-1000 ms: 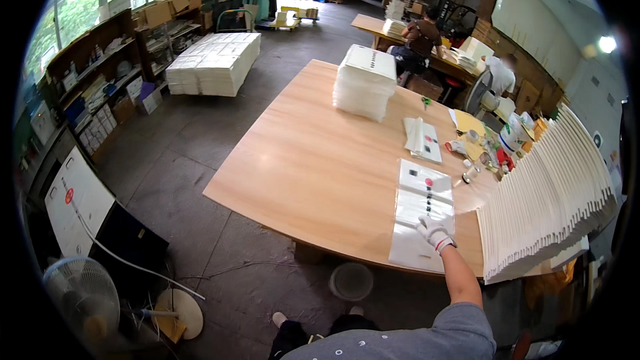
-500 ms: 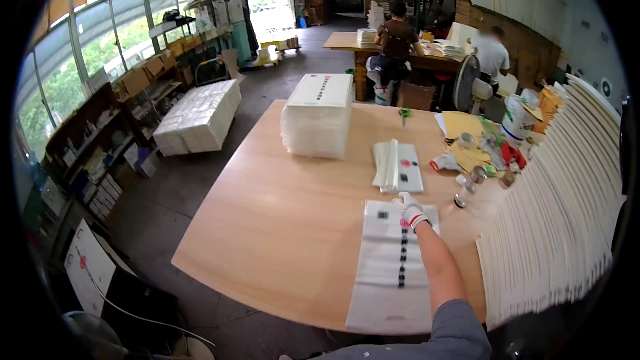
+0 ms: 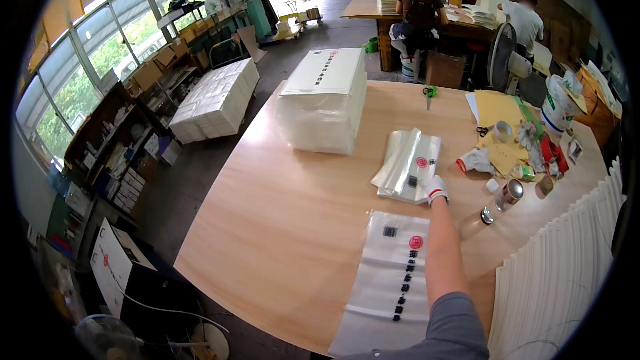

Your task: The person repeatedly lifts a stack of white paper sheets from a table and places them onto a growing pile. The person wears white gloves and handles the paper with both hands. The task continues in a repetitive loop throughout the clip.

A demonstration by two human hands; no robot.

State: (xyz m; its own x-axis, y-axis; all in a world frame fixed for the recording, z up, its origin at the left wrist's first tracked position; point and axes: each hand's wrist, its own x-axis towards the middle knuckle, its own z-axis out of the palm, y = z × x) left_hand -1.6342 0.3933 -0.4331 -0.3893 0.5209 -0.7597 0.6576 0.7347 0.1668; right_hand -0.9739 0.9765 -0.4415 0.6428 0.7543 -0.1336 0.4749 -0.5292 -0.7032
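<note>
My right hand (image 3: 435, 189), in a white glove with a red-striped cuff, touches the lower right corner of a pile of folded clear plastic bags (image 3: 401, 167). Its fingers blend into the pale plastic, so their grip is not plain. Beneath my right forearm lies a flat, translucent plastic bag (image 3: 383, 280) with a red round mark and a column of black print; the arm covers its right side. Farther left stands a tall block of stacked sheets or packs in clear plastic (image 3: 323, 120), with a white printed panel on top. My left hand is out of sight.
On the right stands a long row of white boards or booklets (image 3: 553, 287). Near it are a glass jar (image 3: 512, 192), a crumpled glove (image 3: 475, 160), yellow paper (image 3: 497, 110) and a white bucket (image 3: 559, 103). Green scissors (image 3: 429, 95) lie farther back. Two people sit beyond.
My right hand has moved forward and right, from the top of the flat bag to the corner of the folded pile. The view has also shifted with my head.
</note>
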